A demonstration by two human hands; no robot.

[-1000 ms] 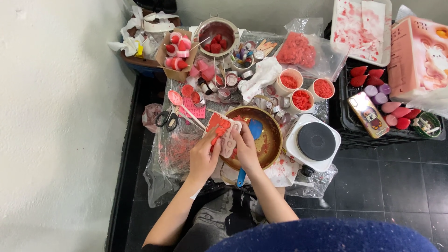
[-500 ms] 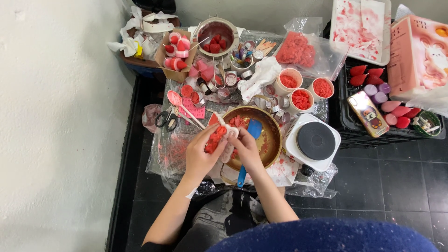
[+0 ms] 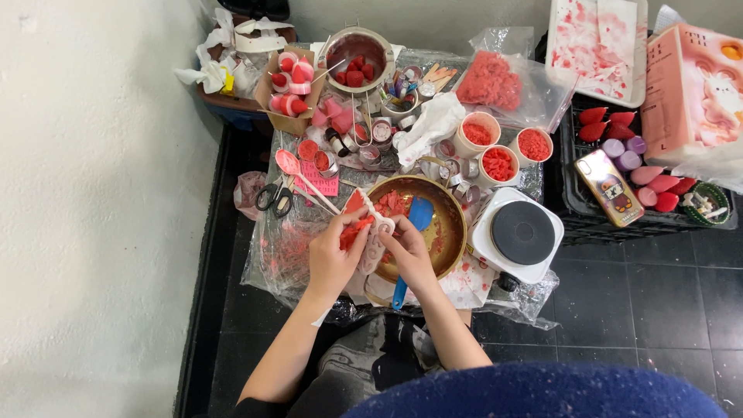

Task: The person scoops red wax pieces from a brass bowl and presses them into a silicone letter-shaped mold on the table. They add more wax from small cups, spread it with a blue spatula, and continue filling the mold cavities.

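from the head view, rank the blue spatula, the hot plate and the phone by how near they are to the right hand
1. blue spatula, just beside the right hand, in the brass bowl.
2. hot plate, to the hand's right.
3. phone, farther right, on the black crate.

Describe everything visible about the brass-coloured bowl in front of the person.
The brass-coloured bowl is round, shiny and metallic-looking, upright on the plastic-covered surface beside the white hotplate. Red crumbly bits and smears lie inside. A blue spatula rests in it, its handle over the near rim. The left hand and right hand work a pale mould over its left edge.
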